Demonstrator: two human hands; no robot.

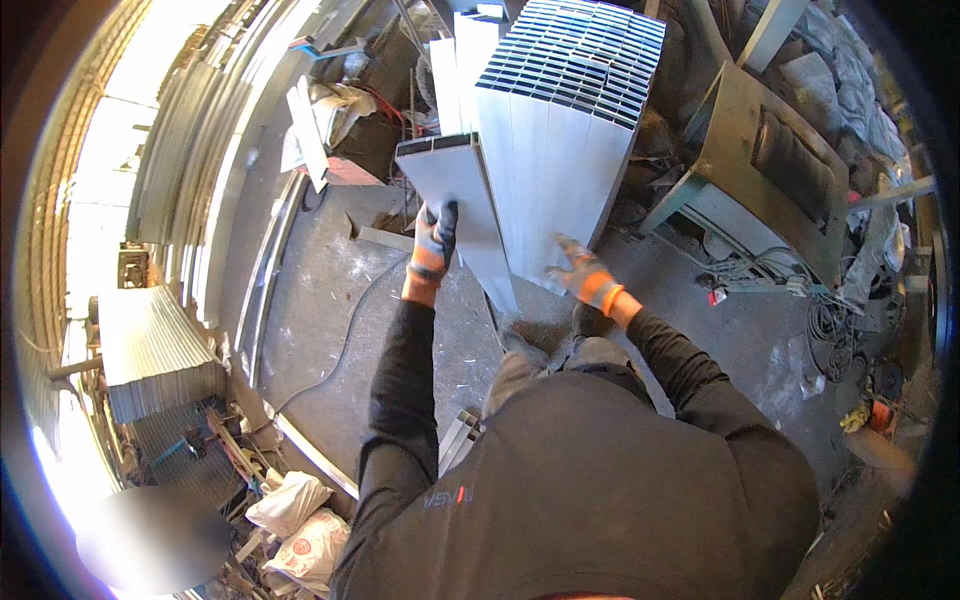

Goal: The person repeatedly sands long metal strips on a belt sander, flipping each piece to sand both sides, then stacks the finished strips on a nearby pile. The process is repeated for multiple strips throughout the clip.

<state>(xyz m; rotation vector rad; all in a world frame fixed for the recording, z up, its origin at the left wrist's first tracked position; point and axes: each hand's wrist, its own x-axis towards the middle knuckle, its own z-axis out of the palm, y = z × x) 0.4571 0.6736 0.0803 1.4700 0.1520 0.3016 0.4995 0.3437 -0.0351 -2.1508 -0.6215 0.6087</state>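
A flat, hollow metal profile (465, 185) stands tilted in front of me, its open end toward the top of the view. My left hand (433, 245), in a grey and orange work glove, is closed round the profile's left edge. To its right rises a tall bundle of similar hollow profiles (545, 150), their open ends forming a grid on top. My right hand (586, 274), gloved the same way, has its fingers spread at the lower part of this bundle; whether it touches the metal I cannot tell. Nothing shows in that hand.
A metal-framed cabinet (735, 150) stands on the right, with coiled cables (835, 325) on the floor beside it. Long profiles (190, 160) lean along the left wall. White sacks (290, 500) lie at lower left. A thin cable (345, 345) crosses the floor (320, 290).
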